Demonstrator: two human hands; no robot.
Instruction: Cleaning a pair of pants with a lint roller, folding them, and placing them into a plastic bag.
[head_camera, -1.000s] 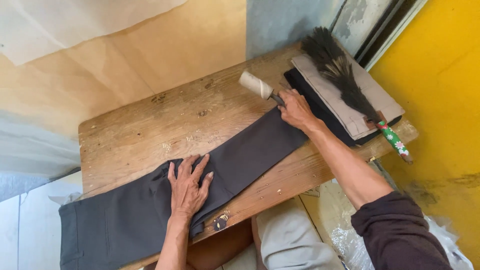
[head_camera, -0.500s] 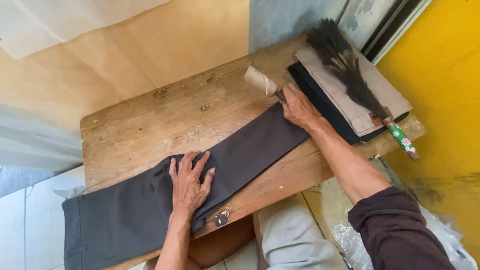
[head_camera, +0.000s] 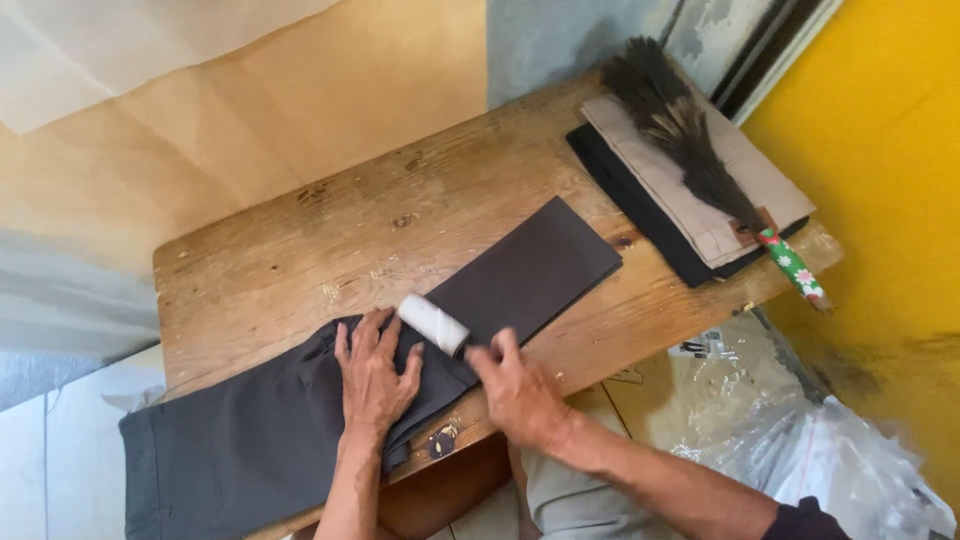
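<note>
A pair of dark grey trousers (head_camera: 330, 400) is laid lengthwise across a worn wooden table (head_camera: 300, 240), with the waist end hanging past the table's near left edge and the leg end lying flat toward the far right. The left hand (head_camera: 375, 375) is pressed palm down on the cloth near the middle of the garment, its fingers (head_camera: 385, 335) spread apart and stretched flat, nothing being gripped by them. A lint roller (head_camera: 433, 324) with a pale roll is held by the right hand (head_camera: 515, 390), whose fingers are closed around the short handle; the handle itself is mostly hidden by them. The roll is set on the trouser leg, just beyond the left fingertips and almost touching them, tilted away from the right knuckles. Well beyond both sets of fingers, at the far right corner of the table, a stack of folded garments (head_camera: 690, 190) is seen, a beige one on top of a dark one. A feather duster (head_camera: 690, 150) with dark plumes and a green flowered handle is laid across that stack. Crumpled clear plastic (head_camera: 800, 450) is seen below the table, to the right of the right forearm.
</note>
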